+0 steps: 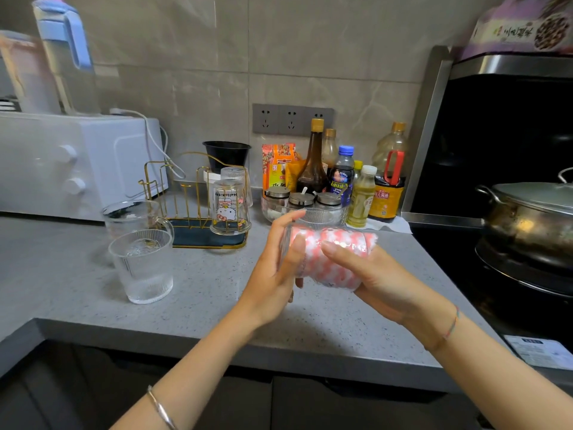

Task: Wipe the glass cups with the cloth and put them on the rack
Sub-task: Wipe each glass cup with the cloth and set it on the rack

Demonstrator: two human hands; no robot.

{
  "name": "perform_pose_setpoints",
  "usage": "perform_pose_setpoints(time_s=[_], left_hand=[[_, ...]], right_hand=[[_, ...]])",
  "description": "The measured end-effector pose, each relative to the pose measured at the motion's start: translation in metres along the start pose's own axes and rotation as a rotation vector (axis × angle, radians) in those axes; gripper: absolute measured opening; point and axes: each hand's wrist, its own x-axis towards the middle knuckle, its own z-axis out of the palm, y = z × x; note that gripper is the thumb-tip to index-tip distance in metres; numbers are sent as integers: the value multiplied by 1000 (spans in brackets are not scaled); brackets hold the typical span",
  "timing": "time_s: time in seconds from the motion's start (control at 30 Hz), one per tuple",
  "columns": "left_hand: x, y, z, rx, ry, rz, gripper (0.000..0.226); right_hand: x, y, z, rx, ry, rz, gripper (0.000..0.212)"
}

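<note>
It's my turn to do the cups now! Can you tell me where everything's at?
Left hand and right hand: both grip the held cup, lying sideways above the counter, pink cloth showing through it.
Done: Hello Kitty cup and rear ribbed cup sit upside down on the rack.
Left: finish this cup, then wipe and rack the handled mug and front ribbed cup, upright on the counter.

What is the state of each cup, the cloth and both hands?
Held cup: on its side, cloth apparently inside.
Cloth: bunched up.
Left hand: grips cup's base.
Right hand: grips cup's body.
Hello Kitty cup: upside down on rack.
Rear ribbed cup: upside down on rack.
Handled cup: upright on counter.
Front ribbed cup: upright on counter.
</note>
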Motion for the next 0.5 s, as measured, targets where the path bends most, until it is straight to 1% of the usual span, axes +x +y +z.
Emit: perform_pose_setpoints(time_s=[0.07,0.13,0.2,0.27,0.33,0.37,0.4,0.47,0.5], left_hand=[[2,6,1,-44,28,-101,68],[6,14,0,-119,58,-262,66],[7,20,-2,-197,34,-414,65],[6,23,-1,-272,24,-487,58],[7,22,3,-224,58,-493,58],[7,20,5,-181,90,-469,57],[7,17,6,-145,127,-434,51],[6,13,8,-69,172,-326,36],[4,11,9,-45,179,-256,33]], right_hand=[[-1,-1,-2,-45,-19,-27,31],[-2,-4,0,-136,-24,-65,24],[-3,-7,1,-265,-20,-130,20],[-4,-6,3,-412,-22,-205,20],[-6,-4,5,-470,-48,-235,24],[-6,-3,6,-470,-59,-239,27],[-6,-2,8,-453,-68,-242,29],[-7,-2,10,-347,-85,-230,33],[-7,-3,11,-282,-90,-215,33]])
